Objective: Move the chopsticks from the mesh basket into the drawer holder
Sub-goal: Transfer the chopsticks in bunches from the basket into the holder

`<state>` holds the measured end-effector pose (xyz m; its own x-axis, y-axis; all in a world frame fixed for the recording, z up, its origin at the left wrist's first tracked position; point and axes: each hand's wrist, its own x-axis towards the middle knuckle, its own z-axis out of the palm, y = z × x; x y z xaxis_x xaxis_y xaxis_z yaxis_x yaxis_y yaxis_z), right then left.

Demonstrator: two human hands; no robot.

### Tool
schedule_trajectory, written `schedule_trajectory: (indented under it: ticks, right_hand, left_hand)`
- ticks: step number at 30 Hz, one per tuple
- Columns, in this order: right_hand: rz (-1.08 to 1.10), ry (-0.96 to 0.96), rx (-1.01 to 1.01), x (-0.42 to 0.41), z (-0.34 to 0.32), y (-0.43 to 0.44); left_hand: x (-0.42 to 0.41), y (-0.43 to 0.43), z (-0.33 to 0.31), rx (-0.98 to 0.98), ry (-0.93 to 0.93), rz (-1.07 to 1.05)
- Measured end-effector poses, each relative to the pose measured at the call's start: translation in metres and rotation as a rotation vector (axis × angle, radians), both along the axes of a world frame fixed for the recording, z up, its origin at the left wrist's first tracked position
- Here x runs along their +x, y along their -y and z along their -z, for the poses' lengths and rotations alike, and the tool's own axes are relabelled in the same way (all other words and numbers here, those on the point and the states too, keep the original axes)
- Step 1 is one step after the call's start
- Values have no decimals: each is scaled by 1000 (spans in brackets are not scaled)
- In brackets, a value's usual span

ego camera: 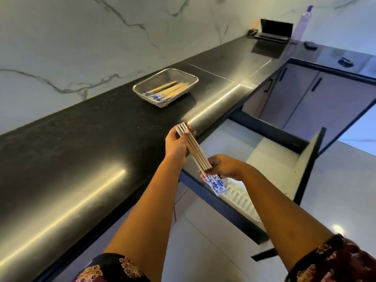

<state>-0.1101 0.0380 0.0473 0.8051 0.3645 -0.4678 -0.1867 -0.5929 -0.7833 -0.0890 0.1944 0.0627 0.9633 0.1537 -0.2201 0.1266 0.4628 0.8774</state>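
Black counter (81,159), chopsticks (193,149) in hands

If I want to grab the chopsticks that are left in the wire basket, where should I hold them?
Probably pinch the bare wooden middle of the chopsticks, coming straight down from above. They lie flat and side by side in the mesh basket, whose raised walls block reaching in from the side. The wooden ends spread a little, so squeeze across the bunch to gather them.

Soft, even light fills the scene. Long streaks of glare run along the black tabletop (81,159) near its front edge. Wide-angle distortion bends the edges, and the far end looks soft.
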Motion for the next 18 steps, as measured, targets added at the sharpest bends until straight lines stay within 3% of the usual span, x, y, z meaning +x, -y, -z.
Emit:
schedule_trajectory:
  ticks: [4,7,18]
  right_hand:
    - [-71,3,-220,-4,21,53]
    - [-53,-35,-256,-7,43,90]
    - [-241,-58,-617,1,114,117]
  left_hand:
    - [4,37,29,93,-94,-71]
    - [4,57,53,185,-161,-90]
    - [-44,95,138,878,-391,88]
